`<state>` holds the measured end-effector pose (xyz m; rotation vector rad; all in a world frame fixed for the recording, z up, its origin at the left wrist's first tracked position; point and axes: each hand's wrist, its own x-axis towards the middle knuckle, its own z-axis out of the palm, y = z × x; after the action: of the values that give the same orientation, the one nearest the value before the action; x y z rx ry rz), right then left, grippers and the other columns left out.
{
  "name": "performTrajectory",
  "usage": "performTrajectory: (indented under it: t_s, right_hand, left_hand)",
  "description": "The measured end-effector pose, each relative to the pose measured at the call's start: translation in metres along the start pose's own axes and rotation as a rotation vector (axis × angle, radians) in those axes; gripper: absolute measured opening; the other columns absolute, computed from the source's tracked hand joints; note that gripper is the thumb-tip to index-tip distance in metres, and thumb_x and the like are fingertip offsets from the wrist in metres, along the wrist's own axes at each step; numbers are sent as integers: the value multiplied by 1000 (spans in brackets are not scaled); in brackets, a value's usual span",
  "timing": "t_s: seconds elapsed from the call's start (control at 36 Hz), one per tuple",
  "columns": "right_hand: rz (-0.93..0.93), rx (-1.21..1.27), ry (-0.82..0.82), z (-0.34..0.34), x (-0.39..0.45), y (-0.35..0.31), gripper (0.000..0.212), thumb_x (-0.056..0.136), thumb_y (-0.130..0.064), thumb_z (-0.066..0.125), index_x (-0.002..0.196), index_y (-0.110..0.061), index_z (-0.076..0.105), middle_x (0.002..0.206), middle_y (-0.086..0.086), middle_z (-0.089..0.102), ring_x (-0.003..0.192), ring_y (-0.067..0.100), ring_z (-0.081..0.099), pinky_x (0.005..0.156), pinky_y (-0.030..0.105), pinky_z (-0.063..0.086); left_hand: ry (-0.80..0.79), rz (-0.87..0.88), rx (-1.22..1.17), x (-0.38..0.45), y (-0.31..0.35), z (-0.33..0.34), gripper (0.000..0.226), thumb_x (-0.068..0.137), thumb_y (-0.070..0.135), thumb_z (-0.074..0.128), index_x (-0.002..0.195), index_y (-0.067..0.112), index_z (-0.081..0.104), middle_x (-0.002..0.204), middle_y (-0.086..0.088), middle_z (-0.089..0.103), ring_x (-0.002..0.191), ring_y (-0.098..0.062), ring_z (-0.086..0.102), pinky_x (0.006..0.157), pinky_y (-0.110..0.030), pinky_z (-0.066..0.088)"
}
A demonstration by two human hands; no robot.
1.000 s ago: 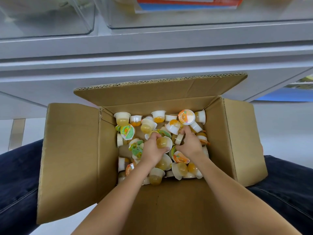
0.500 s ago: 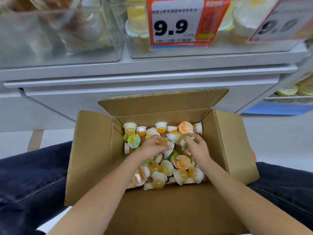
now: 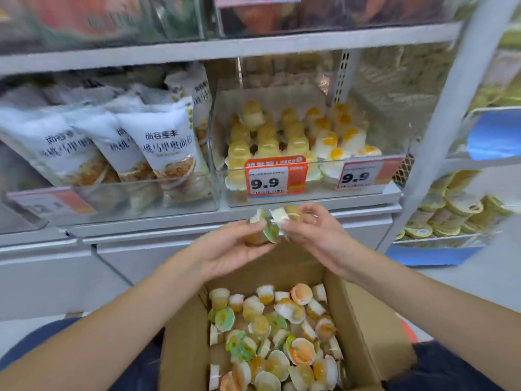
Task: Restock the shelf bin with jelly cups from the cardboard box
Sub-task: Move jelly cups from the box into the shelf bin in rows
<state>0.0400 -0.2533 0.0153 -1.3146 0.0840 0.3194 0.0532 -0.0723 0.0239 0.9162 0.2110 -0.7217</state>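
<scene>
Jelly cups (image 3: 277,337), loose and lying at all angles, fill the open cardboard box (image 3: 180,351) that rests on the person's lap in the near centre of the view. At far left on the shelf, a clear bin (image 3: 146,198) holds white snack bags (image 3: 166,145) standing in a row. Moving right, the left hand (image 3: 234,249) is raised above the box's far flap, fingers curled around one or two cups, one showing a green foil lid; the exact count is blurred. Just beside it, nearly touching, the right hand (image 3: 315,235) grips a further cup or two, white rim towards the left hand. Directly beyond and above both hands stands the target shelf bin (image 3: 310,193), a clear container already partly stocked with stacked yellow and orange-topped cups, its front wall carrying two price tags (image 3: 275,176) marked 9.9. The decisive relation: the bin's open top lies farther away and higher than both hands, so the cups must be lifted over the front wall and released inside. The two hands appear about equally near the bin, the right one slightly higher. At far right, another rack (image 3: 451,218) holds stacked round tubs.
</scene>
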Motion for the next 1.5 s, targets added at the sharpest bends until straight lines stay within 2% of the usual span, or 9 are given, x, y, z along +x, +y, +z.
performTrajectory:
  t_s: [0.06, 0.19, 0.28, 0.39, 0.61, 0.86, 1.17, 1.33, 1.5]
  right_hand:
    - [-130, -83, -38, 6, -5, -15, 41, 79, -4, 73, 111, -16, 51, 106, 2, 69, 95, 13, 66, 85, 26, 51]
    - [-313, -284, -107, 10, -16, -36, 51, 76, 2, 74, 120, -16, 55, 117, 0, 66, 108, 11, 63, 87, 23, 52]
    - [-375, -340, -123, 11, -16, -41, 47, 77, 4, 73, 119, -12, 57, 119, 0, 64, 108, 10, 62, 85, 20, 50]
    - [-406, -325, -160, 9, -11, -53, 48, 77, 4, 72, 119, -10, 57, 118, 0, 64, 107, 11, 62, 87, 22, 51]
    - [-383, -544, -309, 3, 4, -74, 56, 75, -5, 76, 124, -22, 55, 121, -8, 58, 111, 6, 59, 93, 17, 46]
    - [-449, -716, -238, 0, 4, -72, 64, 61, -27, 87, 120, -28, 60, 113, -19, 62, 110, 5, 59, 92, 27, 51]
    - [-507, -746, -188, 1, -1, -69, 62, 62, -17, 88, 117, -25, 61, 112, -14, 62, 108, 4, 59, 89, 16, 48]
    - [-489, -698, -104, -1, 2, -73, 58, 62, -24, 87, 113, -31, 63, 109, -17, 63, 104, 10, 62, 88, 30, 54]
    - [-566, -813, 124, -4, 25, -105, 56, 60, -34, 85, 112, -33, 61, 104, -20, 61, 96, 5, 59, 81, 20, 51]
  left_hand:
    - [-69, 77, 16, -6, 9, 9, 66, 61, 8, 84, 120, -3, 57, 121, -22, 62, 110, -29, 62, 82, -35, 57]
    - [-55, 134, 81, -15, 20, 17, 36, 75, 9, 64, 111, 6, 64, 111, -18, 66, 98, -28, 66, 74, -38, 59]
    - [-80, 134, 60, -11, 21, 20, 59, 63, 10, 81, 116, 4, 59, 112, -18, 66, 98, -27, 68, 73, -35, 59]
    - [-140, 104, 47, -5, 24, 23, 86, 42, 12, 93, 120, 5, 58, 111, -19, 67, 98, -30, 68, 70, -38, 58]
    - [-155, 103, 41, 0, 36, 27, 63, 37, 16, 95, 95, 4, 74, 107, -23, 68, 97, -32, 68, 70, -37, 59]
    - [-199, 31, 111, -1, 33, 31, 64, 42, 22, 94, 101, 6, 73, 110, -20, 67, 95, -27, 69, 75, -35, 59]
    - [-203, 44, 171, -6, 35, 32, 62, 43, 24, 93, 100, 8, 73, 106, -18, 69, 95, -27, 69, 74, -39, 59]
    - [-115, 130, 593, -12, 47, 31, 60, 71, 39, 78, 122, 13, 61, 119, -7, 66, 111, -23, 63, 94, -42, 52]
    - [350, 548, 1189, -7, 56, 8, 23, 76, 30, 77, 97, 26, 67, 96, 10, 69, 85, -4, 64, 81, -24, 53]
